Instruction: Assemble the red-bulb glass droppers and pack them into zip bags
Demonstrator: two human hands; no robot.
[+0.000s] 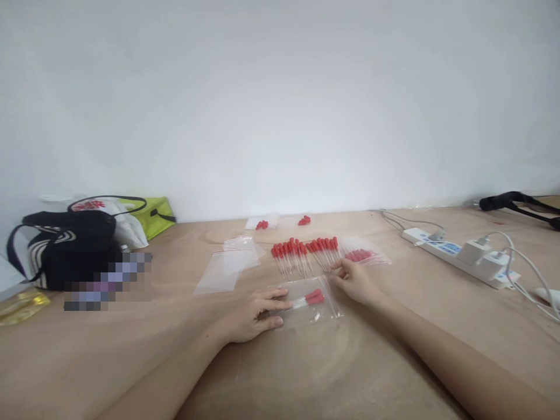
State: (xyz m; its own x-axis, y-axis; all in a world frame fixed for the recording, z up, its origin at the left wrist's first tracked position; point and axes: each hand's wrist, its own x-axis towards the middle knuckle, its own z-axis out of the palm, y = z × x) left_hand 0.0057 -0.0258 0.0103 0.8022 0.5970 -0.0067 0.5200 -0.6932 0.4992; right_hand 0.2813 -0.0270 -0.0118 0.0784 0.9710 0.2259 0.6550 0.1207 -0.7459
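Observation:
My left hand [256,309] lies with fingers spread on the left part of a clear zip bag [301,321]. Inside that bag are a few glass droppers with red rubber bulbs [315,296]. Beyond the bag, my right hand [354,283] has its thumb and forefinger closed at the glass end of a dropper [335,245], the rightmost in a row of red-bulbed droppers [321,248]. A second group of droppers [291,254] lies just left of that row, bulbs pointing away. Right of the row, a clear bag [380,255] holds more red bulbs.
Flat zip bags [223,271] lie to the left. Two small bulb clusters [261,225] [304,220] rest near the wall. A power strip [455,256] with cables stands right, a black frame [520,204] behind it. Bags [74,245] crowd the left.

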